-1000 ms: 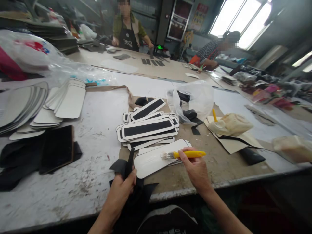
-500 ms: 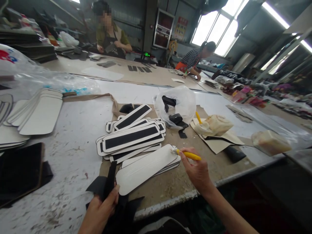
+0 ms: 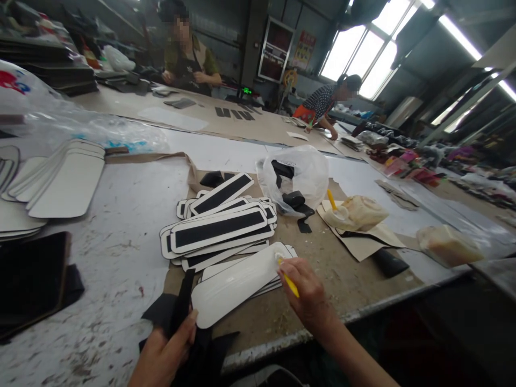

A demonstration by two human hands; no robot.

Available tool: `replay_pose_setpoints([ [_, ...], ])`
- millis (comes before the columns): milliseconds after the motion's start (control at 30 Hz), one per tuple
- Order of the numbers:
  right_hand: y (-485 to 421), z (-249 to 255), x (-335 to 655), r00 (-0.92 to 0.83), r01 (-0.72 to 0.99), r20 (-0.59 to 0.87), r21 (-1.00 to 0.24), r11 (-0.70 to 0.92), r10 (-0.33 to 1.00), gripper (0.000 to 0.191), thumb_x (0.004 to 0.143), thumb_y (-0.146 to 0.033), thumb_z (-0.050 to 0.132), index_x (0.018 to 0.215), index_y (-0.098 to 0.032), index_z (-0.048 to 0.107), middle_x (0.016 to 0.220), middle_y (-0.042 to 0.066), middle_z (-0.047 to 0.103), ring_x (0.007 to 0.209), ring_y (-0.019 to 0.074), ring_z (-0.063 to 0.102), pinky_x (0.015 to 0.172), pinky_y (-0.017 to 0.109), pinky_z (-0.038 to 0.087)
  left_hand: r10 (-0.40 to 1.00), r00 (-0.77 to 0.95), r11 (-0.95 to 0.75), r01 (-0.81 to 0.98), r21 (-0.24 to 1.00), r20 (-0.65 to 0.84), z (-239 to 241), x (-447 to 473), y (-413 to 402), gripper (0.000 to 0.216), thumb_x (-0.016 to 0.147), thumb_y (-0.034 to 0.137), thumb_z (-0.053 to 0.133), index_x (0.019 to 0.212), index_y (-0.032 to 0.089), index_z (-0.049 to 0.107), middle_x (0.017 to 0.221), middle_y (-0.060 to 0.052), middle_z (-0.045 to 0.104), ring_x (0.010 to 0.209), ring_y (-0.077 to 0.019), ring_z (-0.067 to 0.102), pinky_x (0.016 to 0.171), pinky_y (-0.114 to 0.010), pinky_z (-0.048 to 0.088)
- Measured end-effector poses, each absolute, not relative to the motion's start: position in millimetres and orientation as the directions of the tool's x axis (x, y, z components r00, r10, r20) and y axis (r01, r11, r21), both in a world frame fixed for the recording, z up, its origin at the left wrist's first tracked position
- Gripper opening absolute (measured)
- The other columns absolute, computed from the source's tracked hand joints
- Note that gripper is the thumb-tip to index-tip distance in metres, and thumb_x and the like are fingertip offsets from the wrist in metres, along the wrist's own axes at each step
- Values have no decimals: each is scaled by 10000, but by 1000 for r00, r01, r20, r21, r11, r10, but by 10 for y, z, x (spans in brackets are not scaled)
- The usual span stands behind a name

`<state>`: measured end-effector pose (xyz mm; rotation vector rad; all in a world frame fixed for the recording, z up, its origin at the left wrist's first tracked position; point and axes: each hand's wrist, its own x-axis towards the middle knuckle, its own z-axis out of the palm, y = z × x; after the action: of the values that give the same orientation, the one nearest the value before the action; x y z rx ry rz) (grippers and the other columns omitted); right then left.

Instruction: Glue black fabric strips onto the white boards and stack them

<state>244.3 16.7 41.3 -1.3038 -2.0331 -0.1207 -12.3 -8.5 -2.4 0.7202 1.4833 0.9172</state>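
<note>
My right hand (image 3: 307, 293) is closed round a yellow-handled brush (image 3: 289, 280), its bristles resting on the far end of a white oblong board (image 3: 236, 284) that lies on top of a small stack. My left hand (image 3: 165, 352) grips a bunch of black strips (image 3: 182, 301) at the near edge of the table, one strip standing upward beside the board. Behind the board lies a pile of white boards with black strips stuck on them (image 3: 220, 226).
A glue tub with a second yellow brush (image 3: 355, 212) and a wrapped tub (image 3: 447, 244) stand to the right. A clear bag of black pieces (image 3: 298, 177) lies behind. Blank white boards (image 3: 60, 183) and black sheets (image 3: 28, 279) are on the left. Two people work at the far tables.
My right hand has turned the brush from level to steep and drawn it nearer along the board's far end. My left hand stays on the black strips. The view shifted slightly.
</note>
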Motion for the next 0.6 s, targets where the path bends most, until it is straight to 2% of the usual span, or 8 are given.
replay_pose_setpoints([
  [100,78,377,2184,-273,773,579,-344,533,768,236,845,-17,513,986,-181,608,874,86,650,863,209,596,769,345,536,860,-91,501,-35,865,-502,-55,-140,-87,546,653,687,652,563,191,443,490,63,329,461,-96,296,444,-220,226],
  [233,-86,423,1711,-175,591,592,-576,565,787,207,851,-50,532,983,-186,615,848,75,656,816,190,603,723,315,539,845,-44,533,-25,846,-534,-61,-170,-68,544,635,694,653,561,199,441,477,61,335,462,-106,298,446,-230,235],
  [300,-127,446,1540,-67,461,540,-729,506,839,181,859,-89,535,966,-201,628,849,65,661,818,186,619,733,315,547,840,-31,542,-15,840,-542,-46,-183,-57,542,632,692,652,555,197,445,486,49,367,469,-111,319,450,-232,253],
  [400,-119,445,1456,89,277,341,-911,306,936,90,871,-176,555,896,-201,638,834,54,660,804,182,642,722,300,555,841,-22,540,-28,841,-540,-5,-192,-53,534,630,682,659,556,196,449,485,50,372,468,-107,322,450,-227,253],
  [500,-49,409,1623,170,261,223,-949,174,960,97,874,-253,576,847,-183,637,813,51,648,759,172,639,689,281,547,843,-6,537,-48,842,-538,47,-193,-48,531,648,681,633,534,201,436,451,62,331,443,-97,287,438,-224,226],
  [600,53,369,2013,246,417,303,-890,182,921,136,865,-299,597,857,-172,643,846,61,647,810,187,634,761,315,529,844,10,536,-54,842,-536,89,-195,-25,540,642,686,622,508,204,419,431,67,308,425,-86,262,430,-224,203],
])
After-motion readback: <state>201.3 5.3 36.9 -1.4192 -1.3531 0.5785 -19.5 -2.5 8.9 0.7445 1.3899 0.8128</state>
